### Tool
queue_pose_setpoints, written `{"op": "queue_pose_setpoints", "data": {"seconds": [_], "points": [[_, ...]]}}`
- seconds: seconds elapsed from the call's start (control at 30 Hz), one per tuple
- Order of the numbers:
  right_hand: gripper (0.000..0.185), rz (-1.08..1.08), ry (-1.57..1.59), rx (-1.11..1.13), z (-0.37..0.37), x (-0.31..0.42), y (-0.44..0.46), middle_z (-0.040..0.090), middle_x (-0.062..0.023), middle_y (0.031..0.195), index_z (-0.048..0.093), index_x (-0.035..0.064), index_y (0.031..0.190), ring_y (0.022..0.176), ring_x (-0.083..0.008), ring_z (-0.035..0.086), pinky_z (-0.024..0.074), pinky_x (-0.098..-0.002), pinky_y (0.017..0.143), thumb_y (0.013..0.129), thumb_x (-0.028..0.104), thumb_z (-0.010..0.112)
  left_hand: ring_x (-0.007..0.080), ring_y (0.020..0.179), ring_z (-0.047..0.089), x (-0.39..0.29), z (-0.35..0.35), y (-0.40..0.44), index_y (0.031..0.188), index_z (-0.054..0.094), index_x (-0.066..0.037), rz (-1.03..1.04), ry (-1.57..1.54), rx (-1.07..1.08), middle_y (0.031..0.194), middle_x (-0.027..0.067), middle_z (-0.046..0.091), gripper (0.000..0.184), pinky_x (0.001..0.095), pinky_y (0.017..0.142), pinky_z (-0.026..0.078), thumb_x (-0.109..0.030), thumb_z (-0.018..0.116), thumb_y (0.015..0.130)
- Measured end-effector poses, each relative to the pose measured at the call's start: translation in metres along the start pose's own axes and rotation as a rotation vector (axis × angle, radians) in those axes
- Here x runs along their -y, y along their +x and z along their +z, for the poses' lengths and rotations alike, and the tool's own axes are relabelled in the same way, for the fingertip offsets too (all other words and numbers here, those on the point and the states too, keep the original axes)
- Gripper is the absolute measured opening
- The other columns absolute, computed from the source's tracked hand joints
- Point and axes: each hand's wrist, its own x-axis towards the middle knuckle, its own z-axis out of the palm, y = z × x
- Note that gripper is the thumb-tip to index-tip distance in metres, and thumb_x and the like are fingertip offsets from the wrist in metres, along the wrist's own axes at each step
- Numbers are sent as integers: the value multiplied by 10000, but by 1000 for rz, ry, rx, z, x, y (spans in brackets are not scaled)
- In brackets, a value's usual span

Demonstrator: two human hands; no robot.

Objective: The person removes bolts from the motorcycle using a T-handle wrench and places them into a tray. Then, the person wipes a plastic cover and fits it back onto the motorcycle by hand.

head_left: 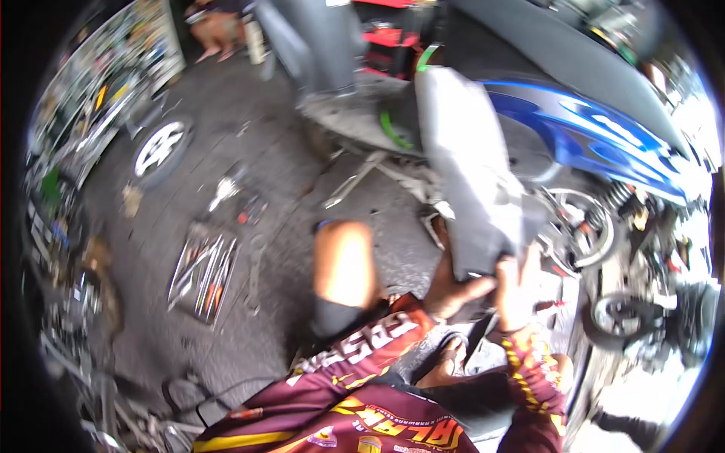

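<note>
Slanting across the chest of the maroon shirt (393, 408), big pale letters edged in orange and yellow let "ALA" be picked out, though the full word is uncertain, and a tiny white line next to them is too small to read. The left sleeve (362, 343) carries bold white capitals, among them "S", but folds and the angle keep the whole word from being read; 2 small badges (323, 436) on the shirt front bear nothing legible.
</note>
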Motion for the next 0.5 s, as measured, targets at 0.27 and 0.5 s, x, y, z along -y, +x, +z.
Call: {"op": "queue_pose_setpoints", "data": {"seconds": [0.27,0.5], "points": [[556,234,-121,468,9,-86,-68,446,-285,1336,390,-13,1363,1298,-403,383,297,-410,1082,893,216,577,104,633,553,6,-94,0,1014,570,-60,114,130,-431,797,21,584,416,240,534,469,-295,747,721],[680,-368,176,-13,-52,65,73,421,-239,1371,410,-50,1334,1276,-386,410,329,-425,1061,800,281,670,168,1016,548,18,-50,-10,1254,438,-9,77,344,57,1073,56,567,680,317,908,431,-194,778,695]]}}
